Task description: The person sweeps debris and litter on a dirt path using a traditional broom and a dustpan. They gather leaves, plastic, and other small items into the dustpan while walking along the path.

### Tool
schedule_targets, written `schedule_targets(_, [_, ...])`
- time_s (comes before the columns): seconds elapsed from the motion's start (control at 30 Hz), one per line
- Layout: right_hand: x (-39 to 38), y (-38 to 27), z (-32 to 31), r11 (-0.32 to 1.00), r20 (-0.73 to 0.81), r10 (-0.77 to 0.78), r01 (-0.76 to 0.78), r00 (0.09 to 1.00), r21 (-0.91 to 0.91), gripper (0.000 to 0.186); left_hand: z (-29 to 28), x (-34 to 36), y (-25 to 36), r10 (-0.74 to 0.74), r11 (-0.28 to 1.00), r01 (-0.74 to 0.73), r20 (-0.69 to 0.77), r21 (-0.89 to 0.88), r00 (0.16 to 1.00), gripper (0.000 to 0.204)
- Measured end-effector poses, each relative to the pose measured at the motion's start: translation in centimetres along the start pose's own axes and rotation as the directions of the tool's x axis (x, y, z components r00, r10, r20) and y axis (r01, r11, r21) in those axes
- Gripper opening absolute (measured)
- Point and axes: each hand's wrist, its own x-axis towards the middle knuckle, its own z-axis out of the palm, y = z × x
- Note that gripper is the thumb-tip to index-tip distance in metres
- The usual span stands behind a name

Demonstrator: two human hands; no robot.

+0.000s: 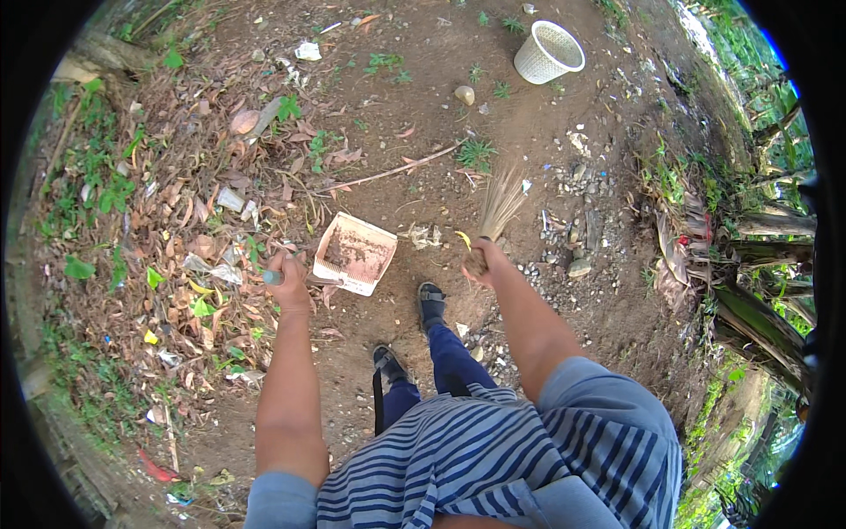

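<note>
My left hand [288,279] grips the handle of a pale pink plastic dustpan [354,256], which has bits of dirt scattered in it and hangs just left of my feet. In my right hand [482,264] is a broom of thin bundled sticks [500,206], held at its bound end with the bristles pointing away from me. A yellow strip shows beside that grip. Below, my feet in dark sandals [430,307] stand on bare brown soil.
A white perforated basket [548,57] stands farther ahead on the right. Dry leaves and litter [216,238] cover the ground at left, a long thin stick [388,169] lies ahead, and pebbles, logs and trunks [762,326] line the right side.
</note>
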Motion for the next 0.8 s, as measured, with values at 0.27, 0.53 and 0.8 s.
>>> schedule_targets(0.27, [0.4,2.8,10.7,0.758,0.351,0.345,-0.038,0.870,-0.651,0.030,0.9,-1.0,0.0,0.021,0.999,-0.022,0.017,0.025,1.000,0.026])
schedule_targets(0.53, [-8.2,9.6,-1.4,0.862,0.268,-0.110,0.226,0.957,-0.454,0.033,0.4,-0.7,-0.3,0.022,0.998,-0.026,0.087,0.051,0.996,0.029])
schedule_targets(0.8, [-5.7,15.8,-0.8,0.978,0.135,0.182,-0.194,0.974,0.076,0.014,-0.4,-1.3,-1.5,0.030,0.999,-0.034,0.168,0.021,0.985,0.026])
